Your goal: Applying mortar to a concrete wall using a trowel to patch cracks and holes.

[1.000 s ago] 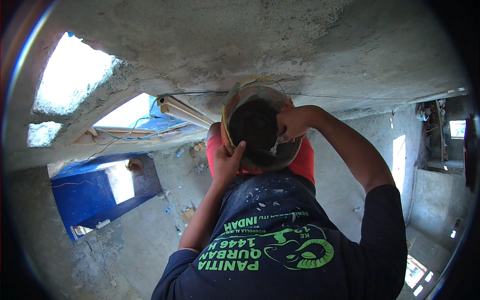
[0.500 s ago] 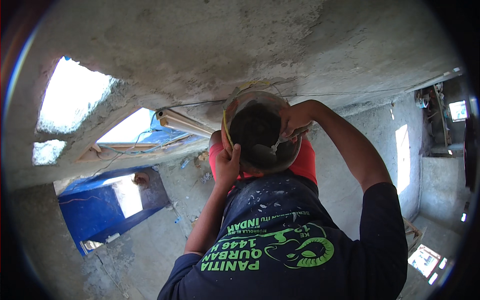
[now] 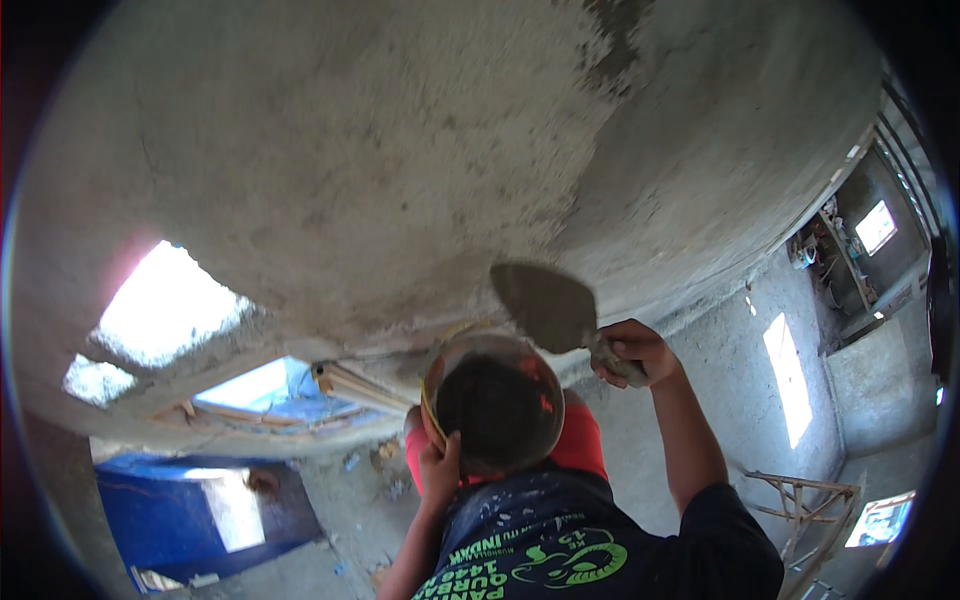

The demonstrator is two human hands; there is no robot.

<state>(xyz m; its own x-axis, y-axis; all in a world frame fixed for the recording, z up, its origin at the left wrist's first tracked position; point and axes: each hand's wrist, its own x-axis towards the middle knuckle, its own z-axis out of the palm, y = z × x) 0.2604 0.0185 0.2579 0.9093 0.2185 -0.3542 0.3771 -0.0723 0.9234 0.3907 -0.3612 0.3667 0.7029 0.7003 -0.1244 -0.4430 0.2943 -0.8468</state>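
My left hand (image 3: 440, 460) is closed on the rim of a round bucket (image 3: 542, 410), which rests low in view between red-clad legs and holds dark grey wet material (image 3: 480, 405). My right hand (image 3: 632, 358) grips the handle of a trowel, raised above and right of the bucket. Its broad grey, dirty blade (image 3: 545, 300) is held up against the backdrop of a rough concrete wall (image 3: 370, 150); whether it touches the wall I cannot tell. A darker patch (image 3: 620, 50) marks the wall near the top.
At left are bright openings (image 3: 165, 305), a light fitting (image 3: 345, 385) with wires and, lower down, a blue surface (image 3: 150, 510). A metal scaffold frame (image 3: 800, 515) stands at lower right. Cluttered shelves (image 3: 840, 260) show in an alcove at far right.
My right hand has come out of the bucket and lifted the trowel up and right. The view has tilted, so the bucket and my left hand appear lower and more wall shows.
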